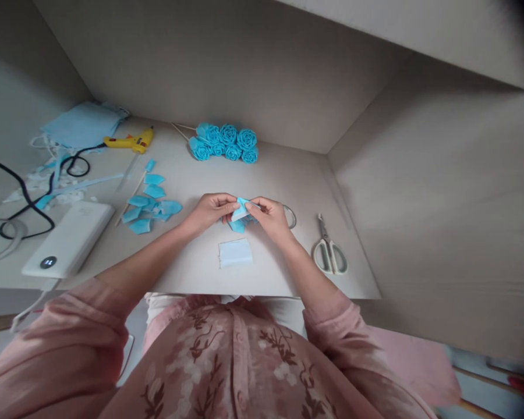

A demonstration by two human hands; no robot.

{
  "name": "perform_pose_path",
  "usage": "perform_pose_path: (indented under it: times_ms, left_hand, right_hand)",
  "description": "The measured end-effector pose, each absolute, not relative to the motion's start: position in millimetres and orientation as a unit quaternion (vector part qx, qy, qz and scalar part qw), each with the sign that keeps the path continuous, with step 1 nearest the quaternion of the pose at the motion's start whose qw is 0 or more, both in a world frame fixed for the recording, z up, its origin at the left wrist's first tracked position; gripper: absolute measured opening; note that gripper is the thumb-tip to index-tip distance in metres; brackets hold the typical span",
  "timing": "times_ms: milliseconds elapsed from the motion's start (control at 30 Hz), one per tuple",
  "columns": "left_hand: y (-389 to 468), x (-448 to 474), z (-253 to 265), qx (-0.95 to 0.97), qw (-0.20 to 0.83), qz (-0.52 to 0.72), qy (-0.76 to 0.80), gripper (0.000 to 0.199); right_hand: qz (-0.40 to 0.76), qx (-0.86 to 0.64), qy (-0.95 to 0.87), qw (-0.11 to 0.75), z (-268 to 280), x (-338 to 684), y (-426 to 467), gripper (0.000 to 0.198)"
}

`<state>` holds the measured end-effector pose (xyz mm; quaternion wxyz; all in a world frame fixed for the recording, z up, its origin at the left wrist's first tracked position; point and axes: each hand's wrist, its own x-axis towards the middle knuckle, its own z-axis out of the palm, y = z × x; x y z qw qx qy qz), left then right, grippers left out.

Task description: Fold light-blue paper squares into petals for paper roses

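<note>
Blue folded material, just beyond the pale square, is pinched between closed thumb and fingers of the left hand and right hand, seemingly to keep its fold firm.

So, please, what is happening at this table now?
A person's left hand and right hand together pinch a small blue piece over the table. A pale blue sheet lies nearer the body. Blue flowers lie at the back, cut blue pieces and a yellow glue gun to the left, scissors to the right.
</note>
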<state>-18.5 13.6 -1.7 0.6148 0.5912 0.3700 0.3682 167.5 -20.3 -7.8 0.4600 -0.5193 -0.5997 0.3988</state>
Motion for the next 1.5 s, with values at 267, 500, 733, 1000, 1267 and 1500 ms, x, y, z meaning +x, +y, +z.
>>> perform_pose_path:
  times_ms: [267, 500, 733, 1000, 1267, 1500]
  left_hand:
    - [16, -18, -6, 0.592, 0.608, 0.371, 0.378, 0.033]
    - [15, -19, -6, 0.602, 0.598, 0.373, 0.375, 0.03]
    - [13, -20, -4, 0.595, 0.608, 0.372, 0.371, 0.028]
    - [12, -20, -2, 0.61, 0.584, 0.379, 0.379, 0.028]
    - [13, -20, -2, 0.629, 0.581, 0.364, 0.366, 0.03]
    - [11, -19, 0, 0.655, 0.567, 0.349, 0.358, 0.034]
  right_hand:
    - [0.396, -0.517, -0.609, 0.453, -9, 167, -22, 0.03]
    - [0.404, -0.511, -0.615, 0.445, -11, 167, -22, 0.033]
    - [0.397, -0.508, -0.637, 0.422, -12, 167, -22, 0.028]
    - [0.355, -0.517, -0.668, 0.4, -7, 165, -24, 0.025]
    - [0.352, -0.532, -0.635, 0.437, -2, 168, -23, 0.025]
    - [0.361, -0.511, -0.654, 0.425, -5, 167, -24, 0.028]
